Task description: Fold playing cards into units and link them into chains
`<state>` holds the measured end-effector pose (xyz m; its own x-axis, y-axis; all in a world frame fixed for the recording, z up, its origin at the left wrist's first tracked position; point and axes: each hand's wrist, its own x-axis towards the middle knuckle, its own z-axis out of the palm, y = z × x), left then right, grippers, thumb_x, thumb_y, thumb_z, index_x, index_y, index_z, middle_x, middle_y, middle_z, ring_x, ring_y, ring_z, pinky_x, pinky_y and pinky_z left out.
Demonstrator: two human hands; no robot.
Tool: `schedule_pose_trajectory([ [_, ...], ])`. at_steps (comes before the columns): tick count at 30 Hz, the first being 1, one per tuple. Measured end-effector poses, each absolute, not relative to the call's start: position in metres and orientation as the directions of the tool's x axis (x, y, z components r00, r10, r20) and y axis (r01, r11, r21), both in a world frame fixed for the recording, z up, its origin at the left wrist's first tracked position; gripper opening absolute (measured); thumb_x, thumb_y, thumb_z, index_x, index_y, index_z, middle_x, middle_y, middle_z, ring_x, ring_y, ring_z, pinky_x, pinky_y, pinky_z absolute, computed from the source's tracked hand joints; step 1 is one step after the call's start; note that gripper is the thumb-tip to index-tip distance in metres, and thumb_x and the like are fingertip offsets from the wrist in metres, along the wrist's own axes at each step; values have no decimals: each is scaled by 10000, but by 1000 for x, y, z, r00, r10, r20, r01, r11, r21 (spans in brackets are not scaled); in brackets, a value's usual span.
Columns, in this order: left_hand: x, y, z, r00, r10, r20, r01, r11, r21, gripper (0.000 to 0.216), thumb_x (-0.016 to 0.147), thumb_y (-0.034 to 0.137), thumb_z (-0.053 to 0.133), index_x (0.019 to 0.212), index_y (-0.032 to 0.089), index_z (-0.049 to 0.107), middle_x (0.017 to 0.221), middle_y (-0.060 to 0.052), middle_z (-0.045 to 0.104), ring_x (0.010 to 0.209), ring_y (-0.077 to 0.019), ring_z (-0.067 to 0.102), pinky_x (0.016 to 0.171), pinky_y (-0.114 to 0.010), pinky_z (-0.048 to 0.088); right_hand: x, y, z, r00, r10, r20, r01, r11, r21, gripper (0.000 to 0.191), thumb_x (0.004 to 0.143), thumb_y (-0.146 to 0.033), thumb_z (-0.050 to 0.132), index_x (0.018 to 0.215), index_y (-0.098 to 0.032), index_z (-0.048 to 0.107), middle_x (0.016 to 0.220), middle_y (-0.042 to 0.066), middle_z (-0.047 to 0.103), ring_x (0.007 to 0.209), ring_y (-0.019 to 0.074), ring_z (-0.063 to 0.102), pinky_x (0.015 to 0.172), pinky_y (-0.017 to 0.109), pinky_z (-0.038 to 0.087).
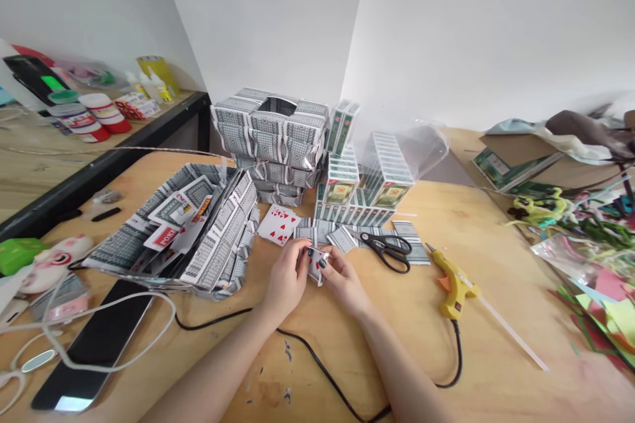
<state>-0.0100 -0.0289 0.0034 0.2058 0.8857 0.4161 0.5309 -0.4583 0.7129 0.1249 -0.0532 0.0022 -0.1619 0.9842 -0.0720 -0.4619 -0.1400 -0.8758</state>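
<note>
Forearms (218,350) slant up from the lower edge and draw together over the wooden table (496,396), the glue gun's black cord (316,355) passing beneath them. Ahead, the left hand (288,271) and right hand (344,277) meet almost knuckle to knuckle, wrists low and turned slightly inward. Fingertips of both are clamped on one heart-suit playing card (315,269), thumbs toward the wearer; the undersides of the grip are hidden. The card is held between the hands, near the table's middle, and looks bent.

The step in hand reads as folding or creasing this card. A clean crease would call for one hand to steady it while the other's thumb presses along the bend, edges kept in line.

Just to the right lies a yellow hot-glue gun (454,284), with black-handled scissors (389,248) between it and the hands. Beyond the fingers are patterned card backs (325,231) and a face-up hearts card (276,225); to the left, an open bin built of cards (218,251). Farther off stand green boxed decks (342,188) and a slotted card-covered box (272,125).
</note>
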Motion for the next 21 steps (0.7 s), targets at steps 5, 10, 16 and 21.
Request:
schedule_pose_trajectory([
  [5, -11, -29, 7, 272, 837, 474, 495, -545, 677, 276, 839, 95, 374, 1051, 206, 510, 1095, -57, 580, 1063, -164, 520, 913, -352, 447, 123, -53, 1, -200, 977, -79, -524, -175, -834, 262, 703, -364, 676, 878, -227, 538, 812, 6, 532, 681, 126, 490, 595, 233, 408],
  [10, -11, -31, 9, 339, 784, 519, 468, -620, 630, 324, 835, 77, 353, 1064, 216, 537, 1081, -51, 606, 1077, -170, 521, 933, -381, 440, 123, -54, 10, -196, 972, -132, -539, -219, -814, 284, 650, -353, 710, 848, -217, 558, 806, 1, 545, 711, 137, 515, 651, 251, 438],
  [16, -12, -32, 7, 249, 811, 530, 517, -574, 635, 279, 834, 120, 388, 1039, 216, 551, 1024, -52, 641, 990, -168, 582, 872, -338, 480, 124, -53, 19, -219, 953, -207, -548, -296, -783, 234, 666, -354, 667, 825, -217, 562, 812, 10, 583, 725, 162, 559, 671, 302, 476],
  [21, -13, -31, 5, 107, 839, 534, 571, -491, 658, 247, 826, 146, 429, 1038, 196, 544, 1004, -54, 655, 948, -171, 610, 835, -305, 494, 126, -51, 16, -185, 961, -204, -578, -274, -768, 205, 684, -338, 659, 809, -208, 560, 832, 16, 602, 735, 162, 570, 659, 302, 480],
])
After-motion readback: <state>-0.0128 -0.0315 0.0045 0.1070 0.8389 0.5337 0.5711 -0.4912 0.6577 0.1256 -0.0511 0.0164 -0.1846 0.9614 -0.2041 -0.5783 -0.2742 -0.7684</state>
